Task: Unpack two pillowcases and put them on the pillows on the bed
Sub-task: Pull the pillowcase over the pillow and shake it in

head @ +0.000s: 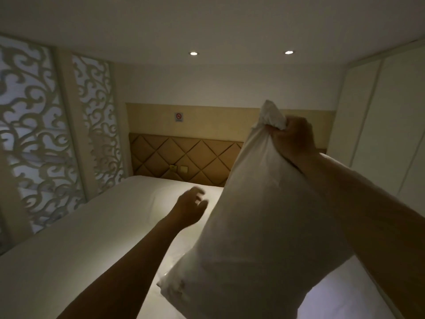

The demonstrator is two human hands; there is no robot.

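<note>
— Now, where is the pillow?
— Up over the bed. The right hand grips its bunched top. The left hand is open, touching nothing.
— Could it fall?
— Maybe, if that one grip slips.

Twelve o'clock for you: a padded headboard, diamond-quilted, with two switches low on it. A no-smoking sign sits above. Two ceiling lights glow overhead. Scrollwork screens at nine o'clock, plain cupboard doors at three.
</note>
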